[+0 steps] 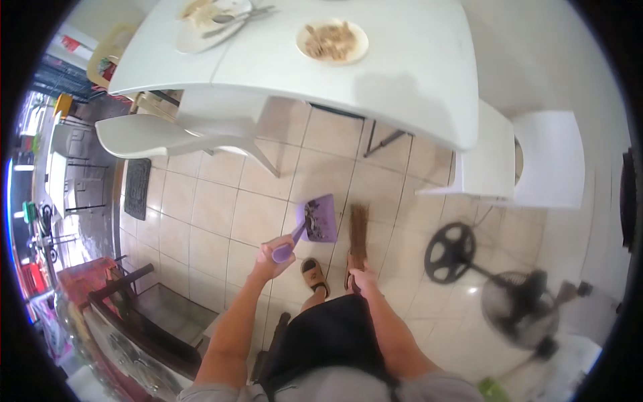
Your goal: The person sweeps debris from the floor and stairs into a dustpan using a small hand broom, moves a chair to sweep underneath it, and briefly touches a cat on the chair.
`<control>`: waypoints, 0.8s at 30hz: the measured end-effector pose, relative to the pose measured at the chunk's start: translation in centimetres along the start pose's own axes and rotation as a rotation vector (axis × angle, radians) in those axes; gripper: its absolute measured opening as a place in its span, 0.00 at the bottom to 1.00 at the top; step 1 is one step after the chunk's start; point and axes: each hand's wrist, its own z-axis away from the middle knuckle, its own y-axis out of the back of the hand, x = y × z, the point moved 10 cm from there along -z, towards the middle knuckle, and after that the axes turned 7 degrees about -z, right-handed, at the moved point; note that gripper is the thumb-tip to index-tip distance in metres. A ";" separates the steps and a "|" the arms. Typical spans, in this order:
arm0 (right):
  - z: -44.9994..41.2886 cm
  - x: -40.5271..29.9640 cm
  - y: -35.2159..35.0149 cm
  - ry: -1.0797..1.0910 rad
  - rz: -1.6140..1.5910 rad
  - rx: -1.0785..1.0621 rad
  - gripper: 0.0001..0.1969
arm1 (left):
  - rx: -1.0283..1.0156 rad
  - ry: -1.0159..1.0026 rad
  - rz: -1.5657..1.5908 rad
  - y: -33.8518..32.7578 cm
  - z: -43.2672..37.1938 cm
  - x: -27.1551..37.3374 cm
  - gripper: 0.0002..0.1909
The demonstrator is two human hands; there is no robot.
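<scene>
My left hand (pixel 273 258) grips the upright handle of a purple plastic dustpan (pixel 329 221). Dark dirt and debris (pixel 314 221) lie in its pan, which is low over or on the tiled floor (pixel 211 216); I cannot tell which. In my right hand (pixel 362 277) is a short brown broom (pixel 358 228) of stiff natural fibres, bristles pointing away from me. The bristles are a little right of the dustpan, apart from it. Below the dustpan shows my sandalled foot (pixel 315 277); the other is mostly behind the broom and right hand.
Ahead stands a white folding table (pixel 271 68) with a bowl of food (pixel 331 41) and a plate (pixel 216 37) holding cutlery. A white plastic chair (pixel 145 133) is at left, another (pixel 545 156) at right. A black pedestal fan (pixel 520 306) stands right, a dark mat (pixel 137 188) lies left.
</scene>
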 end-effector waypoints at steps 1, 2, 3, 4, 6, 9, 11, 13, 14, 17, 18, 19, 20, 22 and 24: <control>-1.4 -1.5 -1.7 0.000 0.003 -0.087 0.37 | -0.043 0.039 -0.001 -0.2 -0.5 0.1 0.12; -1.7 -2.2 -1.7 -0.003 -0.009 -0.171 0.37 | -0.034 0.041 -0.026 0.2 -0.9 0.6 0.12; -2.1 -2.8 -2.3 -0.055 -0.020 -0.240 0.37 | -0.020 0.046 -0.052 0.7 -1.3 1.1 0.11; -2.2 -3.2 -1.3 -0.101 0.048 -0.221 0.37 | -0.021 0.093 -0.088 1.1 -1.9 1.2 0.11; -1.3 -6.0 0.9 0.001 0.169 -0.215 0.38 | 0.061 0.036 -0.034 3.0 -3.3 2.9 0.10; 0.1 -15.4 3.8 0.550 0.406 -0.082 0.38 | 0.131 0.093 -0.028 5.2 -6.0 4.3 0.10; -1.5 -20.2 3.5 0.704 0.470 -0.083 0.38 | 0.230 0.132 -0.057 7.0 -8.4 5.0 0.10; -6.7 -23.0 2.6 0.599 0.473 -0.092 0.37 | 0.262 0.172 -0.170 8.2 -11.3 5.2 0.13; -9.5 -23.8 2.5 0.528 0.449 -0.042 0.35 | 0.280 0.179 -0.141 8.7 -12.7 5.1 0.12; -16.7 -27.0 0.1 0.567 0.375 -0.036 0.32 | 0.445 0.048 0.074 10.4 -16.6 5.2 0.10; -18.3 -28.2 -1.1 0.659 0.339 -0.059 0.31 | 0.437 0.082 0.166 10.2 -17.6 4.1 0.10; -20.2 -28.9 -1.6 0.685 0.346 0.003 0.31 | 0.500 0.071 0.145 10.5 -18.7 3.7 0.11; -21.9 -29.5 -2.3 0.700 0.338 0.029 0.30 | 0.563 0.026 0.154 10.9 -19.4 3.6 0.11; -25.0 -31.4 -3.9 0.775 0.358 0.104 0.30 | 0.668 -0.034 0.110 11.7 -20.6 3.5 0.13; -28.2 -34.0 -5.3 0.833 0.397 0.211 0.31 | 0.736 -0.038 0.071 12.2 -22.1 3.4 0.14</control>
